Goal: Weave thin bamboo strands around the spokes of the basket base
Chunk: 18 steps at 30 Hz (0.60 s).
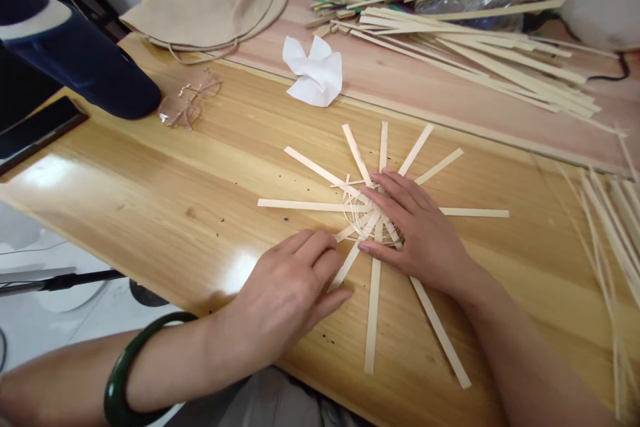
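Note:
A small woven disc of thin bamboo strands [359, 217] sits at the hub of a star of flat pale bamboo strips, with one long strip [305, 205] reaching left and another [373, 320] reaching toward me. My right hand [413, 230] lies spread across the disc, with thumb and fingers spanning it and covering most of the weave. My left hand [285, 283] rests on the table just below and left of the hub, holding nothing. Its fingertips sit beside a short diagonal strip [345, 267].
The varnished wooden table [125, 173] carries bamboo scraps. Beyond its far edge lie a stack of bamboo strips [475, 47], a tissue [313, 72] and a beige cloth [210, 3]. Glasses [190, 100], a phone [35, 130] and a dark blue object [75, 57] sit left; thin strips [607, 247] lie right.

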Available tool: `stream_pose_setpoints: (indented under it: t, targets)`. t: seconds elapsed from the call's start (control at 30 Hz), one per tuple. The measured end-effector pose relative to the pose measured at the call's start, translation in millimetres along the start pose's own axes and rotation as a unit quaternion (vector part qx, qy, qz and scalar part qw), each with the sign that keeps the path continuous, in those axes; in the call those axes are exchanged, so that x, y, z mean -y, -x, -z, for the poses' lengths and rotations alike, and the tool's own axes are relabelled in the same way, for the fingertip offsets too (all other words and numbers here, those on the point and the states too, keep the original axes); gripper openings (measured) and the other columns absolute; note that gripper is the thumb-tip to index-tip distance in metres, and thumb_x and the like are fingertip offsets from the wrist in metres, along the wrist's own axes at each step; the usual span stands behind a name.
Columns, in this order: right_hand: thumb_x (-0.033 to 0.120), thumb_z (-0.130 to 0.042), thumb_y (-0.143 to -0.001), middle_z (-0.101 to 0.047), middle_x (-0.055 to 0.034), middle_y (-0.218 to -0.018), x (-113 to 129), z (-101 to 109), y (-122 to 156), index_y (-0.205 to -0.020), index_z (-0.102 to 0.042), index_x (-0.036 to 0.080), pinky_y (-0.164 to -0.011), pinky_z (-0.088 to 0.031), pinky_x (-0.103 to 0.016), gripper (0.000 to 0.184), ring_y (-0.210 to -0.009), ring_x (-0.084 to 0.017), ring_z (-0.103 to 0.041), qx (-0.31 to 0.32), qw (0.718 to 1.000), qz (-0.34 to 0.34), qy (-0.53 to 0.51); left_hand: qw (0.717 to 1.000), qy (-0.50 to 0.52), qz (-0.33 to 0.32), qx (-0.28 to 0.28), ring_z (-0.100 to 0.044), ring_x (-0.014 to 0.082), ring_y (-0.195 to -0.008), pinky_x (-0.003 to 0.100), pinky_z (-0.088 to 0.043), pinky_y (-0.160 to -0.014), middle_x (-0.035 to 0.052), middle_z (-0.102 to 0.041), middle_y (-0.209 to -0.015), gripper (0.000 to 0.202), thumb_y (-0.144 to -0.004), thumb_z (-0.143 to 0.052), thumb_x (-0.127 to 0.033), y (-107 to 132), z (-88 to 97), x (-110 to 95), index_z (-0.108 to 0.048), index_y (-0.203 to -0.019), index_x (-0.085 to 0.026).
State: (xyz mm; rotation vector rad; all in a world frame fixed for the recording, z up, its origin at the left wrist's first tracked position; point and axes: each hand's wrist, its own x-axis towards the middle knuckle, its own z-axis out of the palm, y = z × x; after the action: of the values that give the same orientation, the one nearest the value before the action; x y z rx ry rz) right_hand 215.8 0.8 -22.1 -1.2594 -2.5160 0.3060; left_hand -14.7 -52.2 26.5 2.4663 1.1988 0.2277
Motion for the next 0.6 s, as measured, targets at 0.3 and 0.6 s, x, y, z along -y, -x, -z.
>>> stream_pose_setpoints:
  t: [0.3,0.6]
  targets:
    - [0.056,-0.055,-0.091,-0.04,-0.0094,-0.155,-0.1,1.1,-1.6,-0.146,-0.043,0.022,-0.121,-0.026,-0.05,0.066,-0.147,-0.026,-0.03,0.0,1.0,0.0,0.0,0.982,-0.178,0.055,-0.003,-0.065,0.0231,-0.069,0.036,-0.057,-0.055,0.004,-0.065,-0.079,0.007,-0.082,-0.066,-0.011,1.0,-4.5,-25.2,-0.063,-0.085,-0.016]
    - [0.057,-0.056,-0.09,-0.038,-0.0084,-0.157,0.7,2.2,-2.1,-0.147,-0.042,0.023,-0.121,-0.025,-0.05,0.068,-0.147,-0.027,-0.028,0.011,1.0,-0.013,-0.002,0.986,-0.09,0.141,-0.024,-0.065,0.0204,-0.059,0.032,-0.048,-0.053,0.0016,-0.068,-0.071,0.01,-0.082,-0.056,-0.012,-2.8,-10.6,-28.6,-0.064,-0.081,-0.018]
